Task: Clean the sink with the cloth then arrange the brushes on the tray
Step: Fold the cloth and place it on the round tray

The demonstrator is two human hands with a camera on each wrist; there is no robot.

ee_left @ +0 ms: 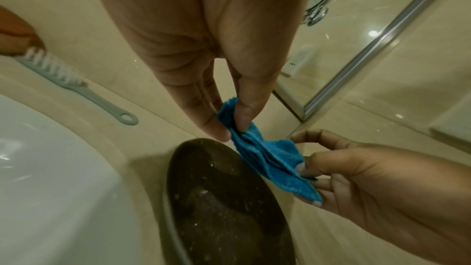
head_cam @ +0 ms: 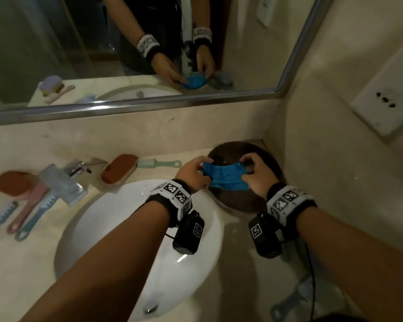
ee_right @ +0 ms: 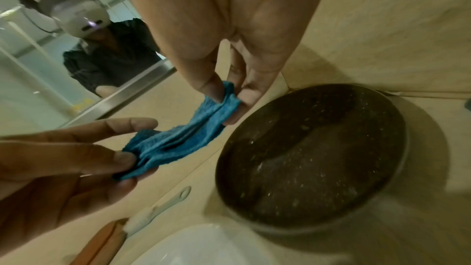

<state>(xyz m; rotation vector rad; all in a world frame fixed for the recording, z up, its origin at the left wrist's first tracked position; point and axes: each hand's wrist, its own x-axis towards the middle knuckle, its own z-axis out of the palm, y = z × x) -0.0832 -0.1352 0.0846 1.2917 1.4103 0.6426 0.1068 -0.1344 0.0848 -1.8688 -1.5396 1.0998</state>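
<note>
We pinch the blue cloth [head_cam: 226,177] at both ends: our left hand [head_cam: 192,173] clamps one bunched end between thumb and fingertips [ee_left: 216,128], and our right hand [head_cam: 256,175] clamps the other the same way, so the cloth hangs stretched and rumpled between them. It is held in the air above the dark round tray [head_cam: 240,205], which sits in the counter's back corner, just beside the white sink [head_cam: 107,228]. We judge this to be the cloth-handling step of the cleaning, either opening it out for wiping or gathering it up; the pictures alone do not say which. The brushes are not yet on the tray: a wooden-backed brush [head_cam: 119,169] and a pale green brush [head_cam: 158,163] lie behind the sink, and more lie past the chrome tap [head_cam: 65,182]. Next, we would need the cloth flattened under one palm and carried down into the basin.
</note>
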